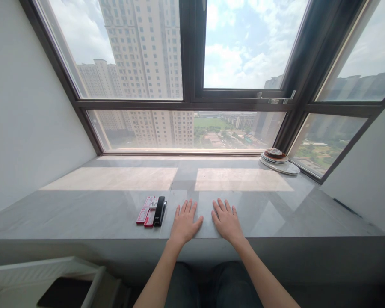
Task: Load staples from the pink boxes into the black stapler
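Observation:
My left hand (185,221) lies palm down near the front edge of the grey stone sill (109,214), its fingers spread. Palm down to the right of it rests my right hand (226,218), also with fingers apart. Neither hand holds anything. A black stapler (159,211) lies lengthwise just left of my left hand, not touching it. Against the stapler's left side are several small red and white boxes (142,216), with a small metallic item (153,202) on the upper ones, too small to make out.
Stacked round plates or mats (275,158) sit in the back right corner by the window frame (240,104). A thin dark strip (347,206) lies along the right wall. Below the sill at left is a white basket-like container (98,280) with a dark object (65,292) in it.

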Demonstrator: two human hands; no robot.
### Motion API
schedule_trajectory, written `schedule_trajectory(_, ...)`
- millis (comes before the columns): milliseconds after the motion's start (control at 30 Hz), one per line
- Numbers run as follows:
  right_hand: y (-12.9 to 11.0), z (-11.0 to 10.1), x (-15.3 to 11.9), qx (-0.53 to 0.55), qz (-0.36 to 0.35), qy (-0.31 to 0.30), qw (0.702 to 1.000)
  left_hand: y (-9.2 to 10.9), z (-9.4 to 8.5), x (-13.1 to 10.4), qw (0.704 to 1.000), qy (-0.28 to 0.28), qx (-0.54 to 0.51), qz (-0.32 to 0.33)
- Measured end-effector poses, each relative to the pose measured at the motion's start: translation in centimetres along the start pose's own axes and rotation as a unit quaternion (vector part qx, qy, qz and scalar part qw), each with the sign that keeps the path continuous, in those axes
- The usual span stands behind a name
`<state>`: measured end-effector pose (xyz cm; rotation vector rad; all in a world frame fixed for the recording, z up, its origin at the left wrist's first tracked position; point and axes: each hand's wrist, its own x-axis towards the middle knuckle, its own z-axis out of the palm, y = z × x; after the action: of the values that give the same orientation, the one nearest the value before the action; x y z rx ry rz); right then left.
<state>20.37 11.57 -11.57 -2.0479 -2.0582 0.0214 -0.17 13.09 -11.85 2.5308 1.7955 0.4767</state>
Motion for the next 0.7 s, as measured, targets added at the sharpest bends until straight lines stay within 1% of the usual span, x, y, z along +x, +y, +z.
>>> schedule_trajectory(233,-0.04,0.5,0.19,0.002,0.011,0.006,1.0,-0.02,-0.12,-0.09,1.0,0.004,-0.004,0.003)
schedule_trajectory(433,-0.19,0.3,0.19,-0.004,0.007,-0.003,1.0,-0.04,0.05,-0.03,1.0,0.006,-0.011,-0.009)
schedule_trajectory(533,-0.14,0.26,0.14,-0.008,0.005,-0.008,1.0,-0.1,0.14,0.0,1.0,0.0,-0.006,-0.002)
schedule_trajectory(700,0.0,0.33,0.17,-0.002,0.005,0.001,1.0,-0.17,0.22,-0.01,1.0,0.003,-0.002,0.004)
